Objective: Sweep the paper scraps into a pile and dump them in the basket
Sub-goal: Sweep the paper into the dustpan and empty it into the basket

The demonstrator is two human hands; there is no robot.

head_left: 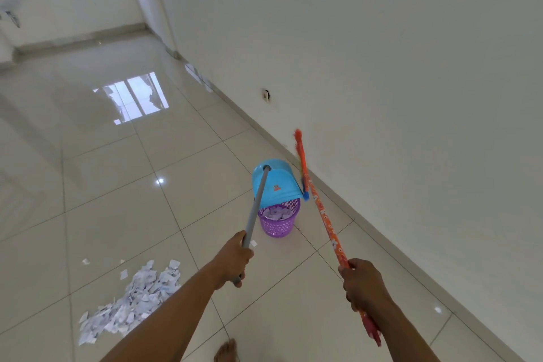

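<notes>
Big pile of paper scraps [132,300] sits on the tiles, near left, with more inside the purple basket [279,228] over by the right wall. The blue dustpan [277,185] is tipped over its rim. Left hand [235,258] is wrapped round the pan's grey handle [258,205], and right hand [363,282] grips the orange broom [323,214]. That basket looks light, so one bump from the pan could topple it and spill the lot.

Blue dustpan [279,182] hides the far rim of the basket [277,228]; its red mark is too small to read. The broom [324,216] is blurred at its head, bristles unresolvable. Bottom edge cuts off the bare foot [226,351] and both forearms; the left forearm [179,308] covers part of the paper scraps [132,300].
</notes>
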